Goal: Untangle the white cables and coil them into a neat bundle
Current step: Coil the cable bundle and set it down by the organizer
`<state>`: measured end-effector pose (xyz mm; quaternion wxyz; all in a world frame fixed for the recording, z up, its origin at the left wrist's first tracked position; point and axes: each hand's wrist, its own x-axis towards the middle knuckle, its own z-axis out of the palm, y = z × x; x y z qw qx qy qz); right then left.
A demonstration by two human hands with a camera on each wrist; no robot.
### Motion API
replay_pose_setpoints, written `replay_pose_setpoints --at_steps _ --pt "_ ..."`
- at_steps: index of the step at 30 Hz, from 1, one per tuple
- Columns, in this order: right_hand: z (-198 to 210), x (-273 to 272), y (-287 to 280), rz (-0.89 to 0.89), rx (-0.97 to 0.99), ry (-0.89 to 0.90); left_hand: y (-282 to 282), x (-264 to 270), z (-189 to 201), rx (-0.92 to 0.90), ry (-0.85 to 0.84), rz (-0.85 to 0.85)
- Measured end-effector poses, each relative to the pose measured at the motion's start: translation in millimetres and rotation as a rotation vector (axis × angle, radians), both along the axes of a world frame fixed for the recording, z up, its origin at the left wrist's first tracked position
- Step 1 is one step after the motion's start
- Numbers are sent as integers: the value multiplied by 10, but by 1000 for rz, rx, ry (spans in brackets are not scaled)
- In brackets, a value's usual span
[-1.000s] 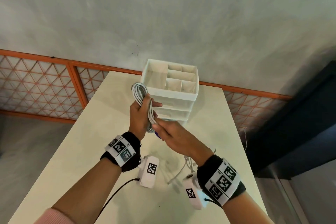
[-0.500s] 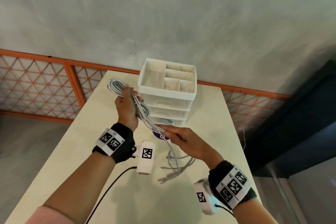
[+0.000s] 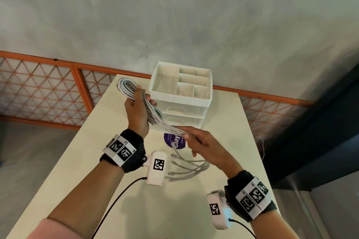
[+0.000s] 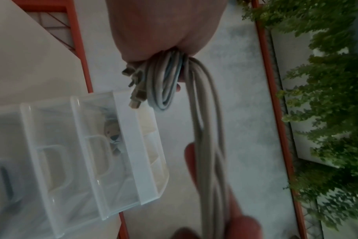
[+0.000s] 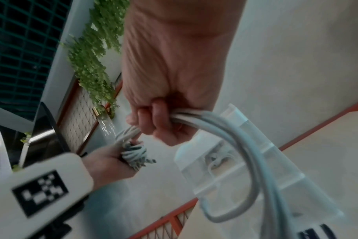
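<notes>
White cables [image 3: 136, 93] are gathered into a coil in the left hand [image 3: 137, 111], whose fingers are curled round the middle of the loops and hold them raised above the cream table [image 3: 108, 122], just left of the drawer organizer [image 3: 180, 91]. In the left wrist view the coil [image 4: 165, 84] shows under the palm, with several plug ends sticking out beside it toward the organizer. From the coil a bunch of strands slopes down and to the right into the right hand [image 3: 206, 147], which closes thumb and fingers round them; the right wrist view shows its fingers [image 5: 153, 118] wrapped about the strands [image 5: 235, 129]. Past the right hand the loose ends [image 3: 186, 169] hang and fan out over the table, each tipped with a small connector, near the left wrist camera [image 3: 157, 167]. A purple round sticker [image 3: 174, 140] lies on the table under the stretched strands, in front of the organizer. That organizer has clear drawers below and an open white tray divided into compartments on top. Behind the table runs an orange lattice railing [image 3: 48, 87] against a grey wall.
</notes>
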<state>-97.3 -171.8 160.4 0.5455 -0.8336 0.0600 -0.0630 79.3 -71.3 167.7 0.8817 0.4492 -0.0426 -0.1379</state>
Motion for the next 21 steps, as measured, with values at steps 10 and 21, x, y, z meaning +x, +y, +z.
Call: replay_pose_setpoints --at_steps 10,21 --pt "215 3 -280 143 -296 328 58 -111 1 98 -31 -396" --pt "748 124 -175 -172 -472 -99 -42 -441 63 300 -276 -540"
